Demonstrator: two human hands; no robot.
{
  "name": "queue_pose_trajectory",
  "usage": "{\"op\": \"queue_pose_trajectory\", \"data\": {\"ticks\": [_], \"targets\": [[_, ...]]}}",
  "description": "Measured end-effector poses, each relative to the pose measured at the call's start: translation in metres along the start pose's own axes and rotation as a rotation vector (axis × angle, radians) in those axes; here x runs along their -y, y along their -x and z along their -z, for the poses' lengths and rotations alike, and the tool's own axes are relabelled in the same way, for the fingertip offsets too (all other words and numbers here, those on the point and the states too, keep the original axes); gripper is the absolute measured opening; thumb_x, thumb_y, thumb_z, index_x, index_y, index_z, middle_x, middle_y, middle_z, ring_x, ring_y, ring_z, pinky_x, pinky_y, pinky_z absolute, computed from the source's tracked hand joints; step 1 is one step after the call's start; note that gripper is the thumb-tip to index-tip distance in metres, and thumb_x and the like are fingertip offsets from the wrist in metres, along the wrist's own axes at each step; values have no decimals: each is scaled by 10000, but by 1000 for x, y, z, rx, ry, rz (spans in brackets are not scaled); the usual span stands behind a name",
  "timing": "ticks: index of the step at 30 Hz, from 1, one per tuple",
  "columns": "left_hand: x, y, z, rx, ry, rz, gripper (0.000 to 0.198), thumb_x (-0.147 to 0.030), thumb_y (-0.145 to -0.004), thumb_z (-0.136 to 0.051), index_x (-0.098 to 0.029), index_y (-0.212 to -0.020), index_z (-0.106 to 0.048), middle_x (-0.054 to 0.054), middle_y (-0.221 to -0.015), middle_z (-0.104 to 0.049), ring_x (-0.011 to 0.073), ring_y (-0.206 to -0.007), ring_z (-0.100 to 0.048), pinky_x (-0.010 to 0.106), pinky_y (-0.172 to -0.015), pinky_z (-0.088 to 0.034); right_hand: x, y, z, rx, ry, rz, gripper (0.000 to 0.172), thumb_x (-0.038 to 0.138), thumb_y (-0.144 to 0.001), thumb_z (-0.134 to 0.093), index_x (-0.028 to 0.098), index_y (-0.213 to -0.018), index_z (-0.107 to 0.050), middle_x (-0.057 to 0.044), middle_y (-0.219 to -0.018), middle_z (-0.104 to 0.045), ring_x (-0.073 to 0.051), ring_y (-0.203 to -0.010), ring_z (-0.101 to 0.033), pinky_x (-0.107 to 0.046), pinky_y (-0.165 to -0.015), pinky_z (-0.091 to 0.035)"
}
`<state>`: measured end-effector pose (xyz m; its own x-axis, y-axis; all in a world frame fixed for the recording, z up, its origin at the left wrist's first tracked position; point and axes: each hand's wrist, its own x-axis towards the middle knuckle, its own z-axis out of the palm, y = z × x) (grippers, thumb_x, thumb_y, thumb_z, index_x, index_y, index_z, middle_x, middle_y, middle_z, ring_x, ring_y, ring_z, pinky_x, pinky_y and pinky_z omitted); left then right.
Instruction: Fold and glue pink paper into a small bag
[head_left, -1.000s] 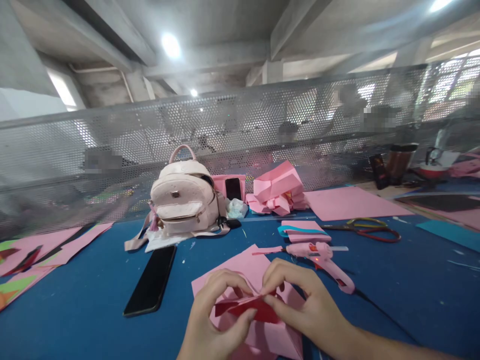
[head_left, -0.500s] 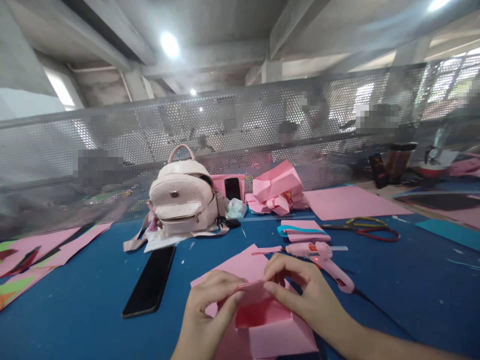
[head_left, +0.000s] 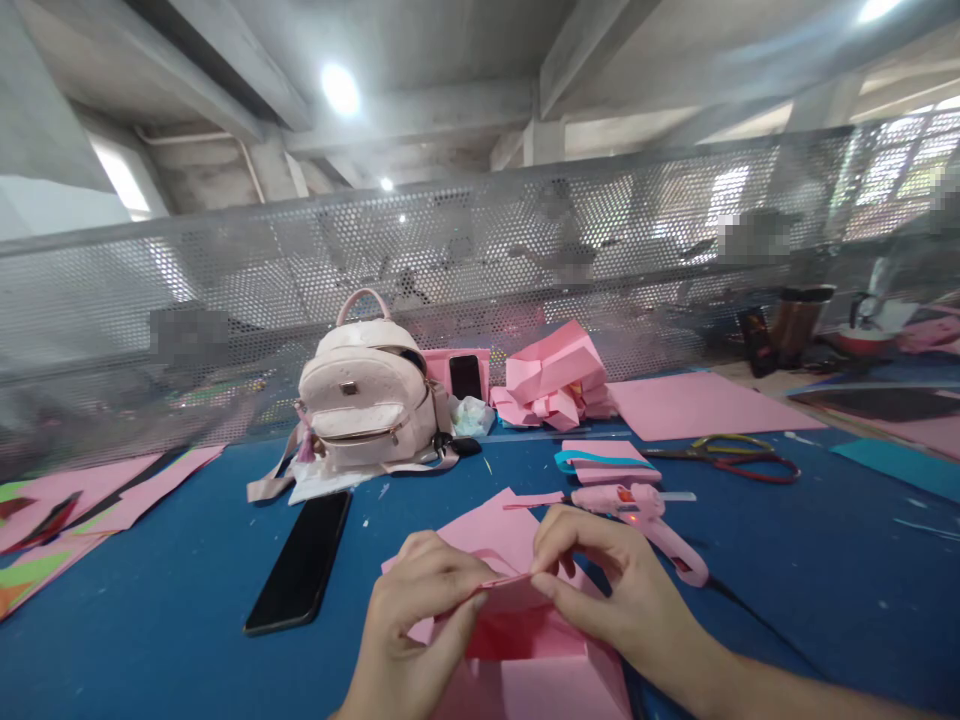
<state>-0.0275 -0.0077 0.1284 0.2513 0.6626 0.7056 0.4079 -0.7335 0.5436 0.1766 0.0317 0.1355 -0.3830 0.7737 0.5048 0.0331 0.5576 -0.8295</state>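
Note:
Both hands pinch the far edge of a folded pink paper box (head_left: 540, 685). My left hand (head_left: 424, 610) grips the edge's left part between thumb and fingers. At its right part, my right hand (head_left: 604, 580) pinches the same edge between thumb and forefinger. The box's hollow inside shows just below the fingers; its bottom is cut off by the frame. Beyond the hands lies a flat pink sheet (head_left: 487, 530). A pink hot glue gun (head_left: 637, 510) with a small lit orange light rests just past my right hand, its nozzle by a thin pink paper strip (head_left: 534, 500).
A black phone (head_left: 304, 560) lies on the blue table (head_left: 165, 600) at left. Behind stand a pale pink backpack (head_left: 367, 390) and crumpled pink paper (head_left: 555, 375). Scissors (head_left: 742, 455) and a folded pink piece with a blue strip (head_left: 607, 461) lie right. A perforated metal screen (head_left: 465, 240) borders the back.
My hands have tilted the pinched edge of the box slightly toward me and lower. Both hands keep their hold. Things on the table stay where they were.

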Motion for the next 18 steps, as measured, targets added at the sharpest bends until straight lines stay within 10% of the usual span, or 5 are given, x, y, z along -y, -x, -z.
{"op": "queue_pose_trajectory", "data": {"ticks": [18], "targets": [[-5,-1,0,72,-1,-49,271,-107,-917,-567,-266,-1030,-754,31,-790,-740,172,-673,-618,329,-679,-455,0,6,-2,72,-60,9,95,244,-843,-741,198,-771,-697,-1,-721,-647,-145,-679,-549,-265,-636,-435]]}}
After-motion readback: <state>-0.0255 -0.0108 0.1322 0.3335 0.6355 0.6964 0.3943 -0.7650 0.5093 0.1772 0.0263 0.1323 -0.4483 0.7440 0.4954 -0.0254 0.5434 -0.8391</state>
